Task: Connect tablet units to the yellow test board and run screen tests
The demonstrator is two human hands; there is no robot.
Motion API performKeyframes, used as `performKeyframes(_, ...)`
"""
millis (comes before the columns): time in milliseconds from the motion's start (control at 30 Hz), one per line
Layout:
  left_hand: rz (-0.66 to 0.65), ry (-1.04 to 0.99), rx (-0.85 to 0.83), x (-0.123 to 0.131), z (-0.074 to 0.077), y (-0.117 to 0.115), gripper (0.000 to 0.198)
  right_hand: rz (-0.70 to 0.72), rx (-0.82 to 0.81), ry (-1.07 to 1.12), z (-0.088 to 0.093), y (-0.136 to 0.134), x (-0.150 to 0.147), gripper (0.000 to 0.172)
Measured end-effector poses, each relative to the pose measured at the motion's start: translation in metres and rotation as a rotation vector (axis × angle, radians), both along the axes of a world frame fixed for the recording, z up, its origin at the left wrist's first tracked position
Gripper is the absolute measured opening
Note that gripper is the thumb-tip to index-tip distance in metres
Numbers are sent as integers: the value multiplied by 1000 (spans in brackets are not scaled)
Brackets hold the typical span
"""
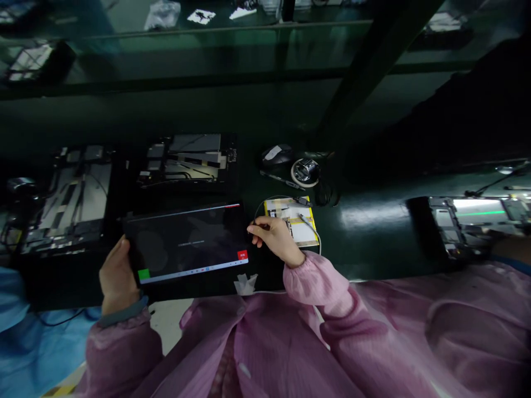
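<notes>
A dark tablet (188, 243) with its screen lit lies tilted in front of me; a green square shows at its lower left corner and a red one at its lower right. My left hand (117, 276) grips the tablet's left edge, fingers wrapped round it. My right hand (274, 236) is at the tablet's right edge, fingers pinched together on a thin grey cable (309, 224) or plug there. That cable loops over a yellow-edged pad (295, 222) just right of the tablet.
Two opened tablet bodies (188, 160) (66, 196) lie on the dark green bench behind. A black mouse (276, 155) and a tape roll (306, 172) sit at centre right. Another opened device (468, 221) lies at the far right. A blue sleeve (16, 326) shows at the left.
</notes>
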State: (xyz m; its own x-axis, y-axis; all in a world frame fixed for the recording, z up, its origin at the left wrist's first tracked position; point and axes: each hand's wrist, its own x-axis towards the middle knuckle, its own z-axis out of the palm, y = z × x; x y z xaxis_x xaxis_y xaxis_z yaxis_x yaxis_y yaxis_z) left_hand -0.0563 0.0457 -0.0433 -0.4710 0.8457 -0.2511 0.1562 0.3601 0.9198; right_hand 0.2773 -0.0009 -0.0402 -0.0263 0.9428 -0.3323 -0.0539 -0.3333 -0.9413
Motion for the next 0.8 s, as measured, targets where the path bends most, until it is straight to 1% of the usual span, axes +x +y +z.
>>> performKeyframes(67,146,-125,30,3,1,1,25,12,11,-49,0,1,0,22)
performKeyframes(100,167,-174,33,5,2,2,23,24,14,-76,0,1,1,21)
performKeyframes(200,52,-293,17,7,0,3,24,35,44,-205,4,0,4,20)
performKeyframes(233,44,-314,29,7,-1,3,25,8,72,-272,6,-2,6,22)
performKeyframes(333,79,-372,83,12,-4,7,27,-81,204,-502,12,-8,12,34)
performKeyframes(400,49,-445,78,17,-4,12,28,-49,299,-654,16,-11,15,29)
performKeyframes(500,-21,-534,52,22,-4,17,33,53,404,-823,19,-12,18,18)
performKeyframes(567,-20,-509,72,20,-5,15,36,86,449,-867,18,-12,17,18)
performKeyframes(700,-16,-354,133,8,-12,1,41,140,521,-914,15,-9,14,20)
performKeyframes(800,-3,-350,148,1,-15,-6,43,180,548,-946,13,-7,12,21)
